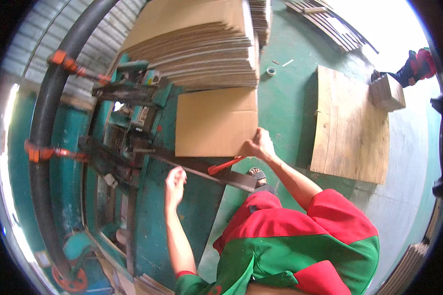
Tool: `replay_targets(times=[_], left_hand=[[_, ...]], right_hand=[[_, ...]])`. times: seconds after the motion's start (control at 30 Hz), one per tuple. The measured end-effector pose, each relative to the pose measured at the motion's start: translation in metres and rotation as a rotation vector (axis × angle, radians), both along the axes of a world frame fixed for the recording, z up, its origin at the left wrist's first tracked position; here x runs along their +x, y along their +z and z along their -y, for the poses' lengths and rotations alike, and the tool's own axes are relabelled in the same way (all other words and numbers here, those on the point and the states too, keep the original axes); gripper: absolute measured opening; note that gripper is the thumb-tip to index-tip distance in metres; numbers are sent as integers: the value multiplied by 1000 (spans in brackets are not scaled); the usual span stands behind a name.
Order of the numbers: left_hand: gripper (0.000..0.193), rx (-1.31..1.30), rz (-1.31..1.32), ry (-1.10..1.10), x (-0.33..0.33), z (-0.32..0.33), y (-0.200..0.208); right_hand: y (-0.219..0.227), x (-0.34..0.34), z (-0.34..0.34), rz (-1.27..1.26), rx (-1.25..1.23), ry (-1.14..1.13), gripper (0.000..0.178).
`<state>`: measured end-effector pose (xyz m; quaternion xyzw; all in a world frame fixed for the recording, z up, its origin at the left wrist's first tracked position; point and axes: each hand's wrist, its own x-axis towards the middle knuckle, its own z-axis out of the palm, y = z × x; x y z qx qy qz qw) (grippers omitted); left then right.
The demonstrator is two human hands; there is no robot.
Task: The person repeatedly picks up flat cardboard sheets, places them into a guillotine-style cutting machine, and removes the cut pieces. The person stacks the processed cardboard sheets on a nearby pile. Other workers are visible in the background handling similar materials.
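Observation:
My right hand (260, 146) is closed on the near right corner of a flat brown cardboard sheet (216, 123), thumb on top. The sheet lies in front of the tall cardboard stack. A red-orange bar (225, 165) slants just below that hand; whether it touches the fingers I cannot tell. My left hand (174, 184) is raised to the left of the bar, beside a long metal rail (197, 173). Its fingers are loosely bent, with nothing visible in them.
A tall stack of cardboard sheets (202, 54) stands ahead. On the left is a green machine (133, 113) with a thick black pipe (54, 118) and orange clamps. A wooden board (352, 128) lies on the floor at right. Another person (413, 69) is at a cardboard bundle (388, 93).

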<state>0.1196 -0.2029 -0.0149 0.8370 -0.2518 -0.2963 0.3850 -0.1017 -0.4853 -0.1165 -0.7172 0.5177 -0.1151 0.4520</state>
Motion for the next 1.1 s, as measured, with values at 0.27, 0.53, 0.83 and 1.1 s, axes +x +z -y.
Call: replay_targets(times=[0.27, 0.53, 0.83, 1.1], left_hand=[[54, 351, 32, 89, 85, 111, -72], [42, 332, -137, 290, 102, 108, -25], [25, -13, -73, 86, 78, 23, -2], [47, 42, 520, -126, -72, -108, 72]], right_hand=[[8, -4, -14, 118, -41, -68, 63], [27, 5, -27, 300, 23, -190, 74], [47, 2, -73, 548, -270, -124, 62], [68, -30, -231, 474, -11, 94, 57]])
